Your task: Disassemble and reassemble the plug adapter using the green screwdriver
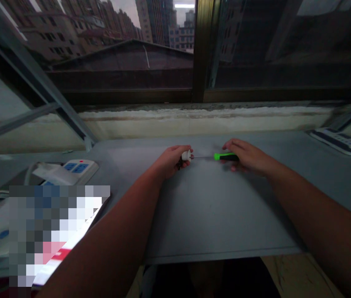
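Observation:
Near the middle of the grey table, my left hand (175,160) is closed round a small white round part (186,155), with something dark below it between the fingers. A screwdriver (226,157) with a green and black handle lies level, its thin shaft pointing left and its tip at the face of the white part. My right hand (244,156) holds the end of the handle, some fingers spread and slightly blurred.
On the left are a white power strip (87,167) with blue sockets, cables and a partly pixelated bright item. Another strip-like device (339,140) lies at the back right. A window (125,78) and sill (150,124) stand behind the grey table (218,223).

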Action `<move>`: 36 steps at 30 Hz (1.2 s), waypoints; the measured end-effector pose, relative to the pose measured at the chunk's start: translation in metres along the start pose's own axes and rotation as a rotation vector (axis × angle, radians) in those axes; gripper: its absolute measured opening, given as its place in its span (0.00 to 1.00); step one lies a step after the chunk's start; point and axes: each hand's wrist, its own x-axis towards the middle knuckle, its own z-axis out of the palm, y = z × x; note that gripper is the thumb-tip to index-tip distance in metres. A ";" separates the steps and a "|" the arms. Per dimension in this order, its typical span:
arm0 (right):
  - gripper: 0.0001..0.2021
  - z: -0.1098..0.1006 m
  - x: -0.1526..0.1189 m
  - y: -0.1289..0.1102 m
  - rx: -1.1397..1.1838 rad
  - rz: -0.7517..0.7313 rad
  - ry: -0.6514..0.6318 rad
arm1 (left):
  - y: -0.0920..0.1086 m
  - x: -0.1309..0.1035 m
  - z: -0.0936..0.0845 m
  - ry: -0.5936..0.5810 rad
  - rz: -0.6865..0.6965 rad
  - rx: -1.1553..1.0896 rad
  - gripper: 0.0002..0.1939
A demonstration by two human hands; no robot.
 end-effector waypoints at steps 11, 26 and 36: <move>0.22 -0.002 0.002 0.005 -0.088 0.095 -0.140 | 0.000 -0.002 0.001 0.003 -0.003 -0.002 0.11; 0.20 -0.002 0.005 0.008 -0.034 -0.260 -0.035 | -0.003 0.001 0.000 -0.013 0.012 0.024 0.12; 0.19 0.000 0.003 0.005 -0.080 -0.256 -0.035 | -0.004 0.003 0.000 -0.013 0.003 0.028 0.12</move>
